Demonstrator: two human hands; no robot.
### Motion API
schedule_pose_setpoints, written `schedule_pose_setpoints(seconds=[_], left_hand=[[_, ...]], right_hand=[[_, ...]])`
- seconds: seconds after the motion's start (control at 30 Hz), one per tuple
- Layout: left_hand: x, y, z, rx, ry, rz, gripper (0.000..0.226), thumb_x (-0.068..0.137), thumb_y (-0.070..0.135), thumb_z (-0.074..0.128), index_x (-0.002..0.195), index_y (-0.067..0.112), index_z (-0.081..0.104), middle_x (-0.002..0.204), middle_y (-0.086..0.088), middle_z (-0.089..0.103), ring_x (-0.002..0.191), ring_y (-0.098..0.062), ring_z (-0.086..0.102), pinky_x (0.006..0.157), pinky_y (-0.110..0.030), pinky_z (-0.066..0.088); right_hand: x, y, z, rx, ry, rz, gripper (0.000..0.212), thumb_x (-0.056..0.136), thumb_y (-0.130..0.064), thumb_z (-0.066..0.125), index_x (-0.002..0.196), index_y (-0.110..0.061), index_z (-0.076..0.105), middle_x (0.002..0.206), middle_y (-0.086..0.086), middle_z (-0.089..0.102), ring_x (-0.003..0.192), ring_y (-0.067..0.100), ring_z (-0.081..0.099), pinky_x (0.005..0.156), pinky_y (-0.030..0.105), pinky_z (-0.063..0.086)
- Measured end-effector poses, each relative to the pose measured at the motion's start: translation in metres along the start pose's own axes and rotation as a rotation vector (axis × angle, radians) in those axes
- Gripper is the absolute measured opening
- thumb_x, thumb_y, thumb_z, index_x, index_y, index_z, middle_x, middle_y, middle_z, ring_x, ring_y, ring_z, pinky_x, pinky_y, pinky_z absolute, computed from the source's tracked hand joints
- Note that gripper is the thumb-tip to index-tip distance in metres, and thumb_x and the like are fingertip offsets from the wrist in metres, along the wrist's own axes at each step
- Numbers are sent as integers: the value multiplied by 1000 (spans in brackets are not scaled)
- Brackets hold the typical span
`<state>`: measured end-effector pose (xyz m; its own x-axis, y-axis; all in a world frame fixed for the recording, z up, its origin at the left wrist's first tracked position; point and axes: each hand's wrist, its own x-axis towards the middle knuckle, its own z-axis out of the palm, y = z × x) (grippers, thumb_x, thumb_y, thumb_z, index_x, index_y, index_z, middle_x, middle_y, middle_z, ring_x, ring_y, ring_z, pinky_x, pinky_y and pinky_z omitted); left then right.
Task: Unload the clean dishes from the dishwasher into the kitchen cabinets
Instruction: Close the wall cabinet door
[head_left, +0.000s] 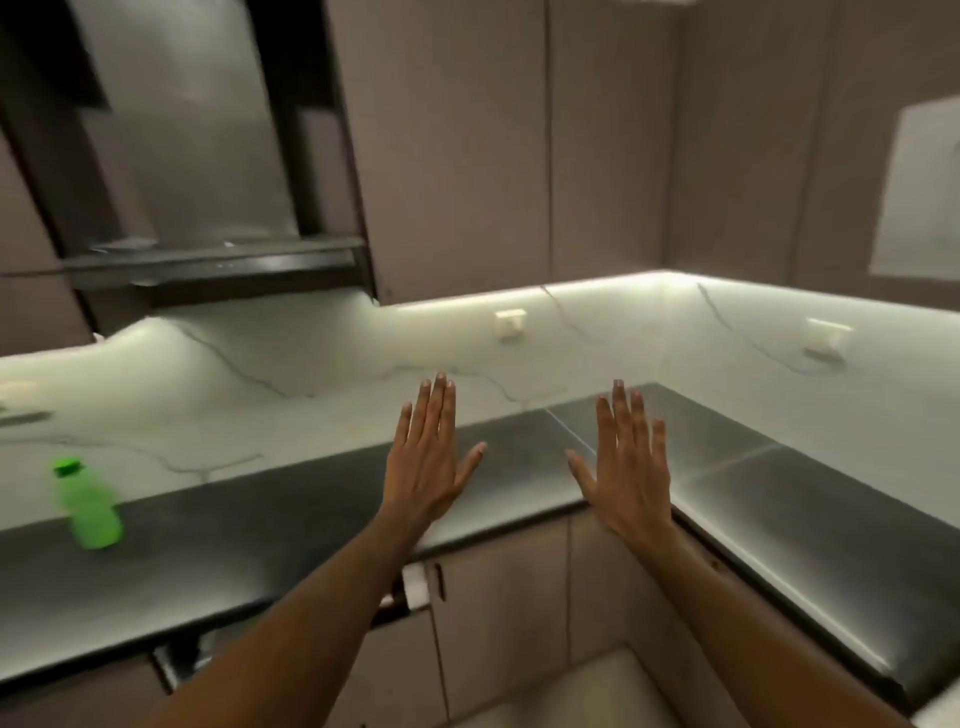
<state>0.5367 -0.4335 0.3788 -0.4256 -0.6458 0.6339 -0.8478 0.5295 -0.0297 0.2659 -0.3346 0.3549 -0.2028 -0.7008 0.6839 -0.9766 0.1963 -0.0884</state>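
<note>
My left hand (428, 457) and my right hand (626, 462) are both held up flat, fingers spread, palms away from me, above the dark L-shaped countertop (291, 525). Neither hand holds anything. Closed grey upper cabinets (457, 156) hang on the wall ahead and to the right. Below the counter edge, near my left forearm, a dark gap with a metal edge (176, 665) shows; I cannot tell whether it is the dishwasher. No dishes are in view.
A green plastic bottle (88, 504) stands on the counter at the left. A range hood (208, 254) hangs at the upper left. The marble backsplash (311, 364) carries two wall sockets. Closed lower cabinet doors (498, 613) sit under the counter corner.
</note>
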Motion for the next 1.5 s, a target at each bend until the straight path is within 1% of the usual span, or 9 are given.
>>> schedule_pose_setpoints(seconds=[0.2,0.43,0.8,0.97,1.03,1.13,1.23,1.33,1.5], left_hand=[[45,-139,-49,123,80,-138,90,104,71,18,166,11,-8,174,-6,-13,161,-23,-11,131,-47,10],[104,-229,-42,162,95,-151,88,103,71,16,165,13,-7,174,-6,-13,161,-22,-11,132,-46,7],[199,-296,47,127,29,-165,89,99,74,5,164,16,-12,171,-3,-18,160,-21,-13,131,-40,-3],[251,-305,106,2,-2,-232,87,102,71,14,166,15,-5,173,-1,-9,162,-20,-2,130,-35,1],[277,-303,129,-224,5,-360,90,99,72,19,167,15,5,174,-1,4,161,-19,10,130,-33,9],[343,-300,158,-770,79,-753,90,96,73,21,162,13,30,168,-10,33,153,-27,34,126,-38,22],[404,-304,176,-1436,128,-1103,91,100,76,21,163,11,28,162,-12,42,148,-26,42,127,-41,21],[438,-316,196,-1882,273,-1219,102,95,82,28,162,4,25,156,-12,49,140,-27,53,122,-36,33],[449,-322,213,-2202,393,-1217,109,90,82,45,165,12,9,158,-25,43,128,-48,59,103,-62,51]], right_hand=[[116,-120,21,108,156,-161,96,97,-62,50,168,-10,11,177,12,-2,164,32,0,127,61,21],[227,-209,61,137,251,-241,97,95,-63,58,167,-11,20,177,11,1,164,31,3,129,60,19],[332,-238,151,102,232,-193,97,95,-71,50,168,-15,20,177,8,1,164,30,2,131,53,1],[377,-227,209,118,247,-188,95,97,-69,47,169,-15,17,177,8,-1,164,29,1,131,54,7],[397,-222,236,124,246,-195,94,97,-67,48,168,-14,17,177,9,0,164,30,1,130,55,11],[442,-212,280,154,234,-205,92,98,-65,45,168,-12,16,177,11,-2,164,30,2,128,58,22],[487,-209,309,172,210,-233,93,97,-62,45,168,-11,14,177,11,-6,164,30,-2,127,57,26],[524,-209,332,207,204,-281,95,95,-60,49,168,-11,13,177,11,-8,164,31,-4,128,56,23],[559,-227,355,276,174,-352,102,93,-66,54,169,-18,5,176,8,-13,163,32,-7,128,57,23]])
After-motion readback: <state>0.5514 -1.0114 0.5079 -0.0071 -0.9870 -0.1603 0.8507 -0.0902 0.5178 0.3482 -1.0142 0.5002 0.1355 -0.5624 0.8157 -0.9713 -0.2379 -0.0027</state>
